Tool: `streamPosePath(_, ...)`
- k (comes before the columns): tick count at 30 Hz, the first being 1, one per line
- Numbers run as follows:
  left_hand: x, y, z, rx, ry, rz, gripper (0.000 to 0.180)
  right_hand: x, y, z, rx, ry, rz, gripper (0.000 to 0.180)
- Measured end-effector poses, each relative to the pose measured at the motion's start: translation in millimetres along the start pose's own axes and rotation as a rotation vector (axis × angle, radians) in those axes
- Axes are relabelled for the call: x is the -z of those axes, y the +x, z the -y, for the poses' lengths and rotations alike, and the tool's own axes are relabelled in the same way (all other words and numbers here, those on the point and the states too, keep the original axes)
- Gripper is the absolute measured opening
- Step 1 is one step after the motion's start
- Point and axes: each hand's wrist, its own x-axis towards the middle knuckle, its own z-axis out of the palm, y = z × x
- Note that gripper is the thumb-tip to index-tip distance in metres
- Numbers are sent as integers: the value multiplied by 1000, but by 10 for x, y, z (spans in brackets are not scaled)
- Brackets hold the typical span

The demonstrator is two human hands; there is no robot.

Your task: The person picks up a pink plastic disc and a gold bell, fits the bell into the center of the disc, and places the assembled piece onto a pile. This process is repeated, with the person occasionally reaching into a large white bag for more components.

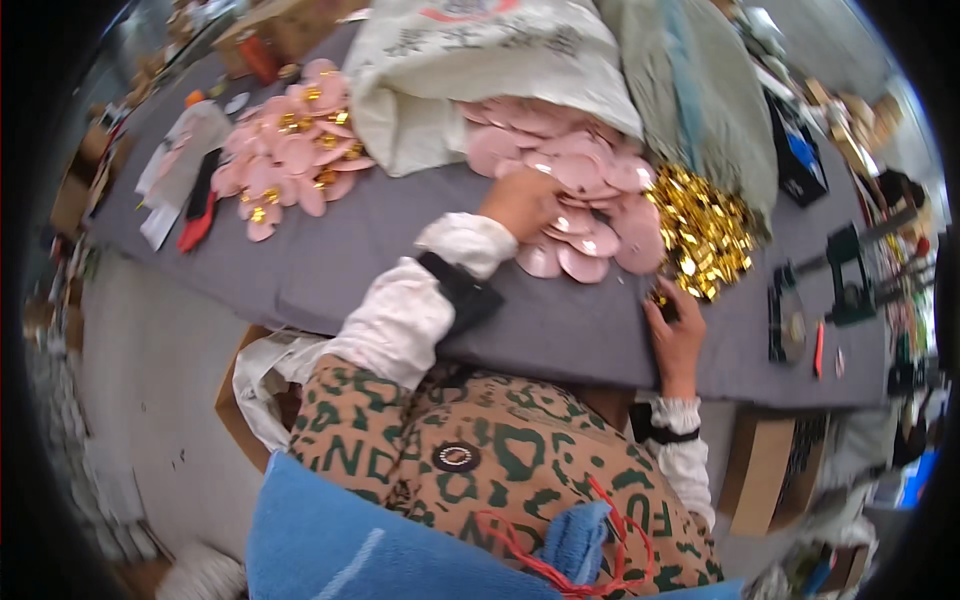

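Where the grey bench (400, 260) spreads widest, sack (480, 70) at its far side, pink discs (585, 190) spilling from the mouth. Left hand (520, 200) buried among discs, fingers hidden. Right hand (675, 330) just below gold clips (705, 230), fingers pinching one.

Head view, steeply down, close

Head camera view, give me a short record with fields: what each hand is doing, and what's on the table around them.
left hand: reaching into the heap of pink oval pieces spilling from a white sack
right hand: at the table edge, pinching a small gold piece
gold pile: right of the pink heap
second pink pile: far left, gold bits mixed in
table: grey cover
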Motion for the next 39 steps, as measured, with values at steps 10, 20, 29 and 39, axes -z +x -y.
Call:
streamPosePath(10,261,-100,-176,-9,188,257,60,115,-71,59,17,-33,27,32)
streamPosePath(20,221,-237,-457,103,-138,-3,36,-15,-4,546,-305,550,-20,28)
streamPosePath(29,102,-238,-318,-23,99,35,18,-216,-13,474,-331,644,35,29)
streamPosePath(39,137,-242,-203,-174,241,-30,17,-149,-21,471,-320,645,52,29)
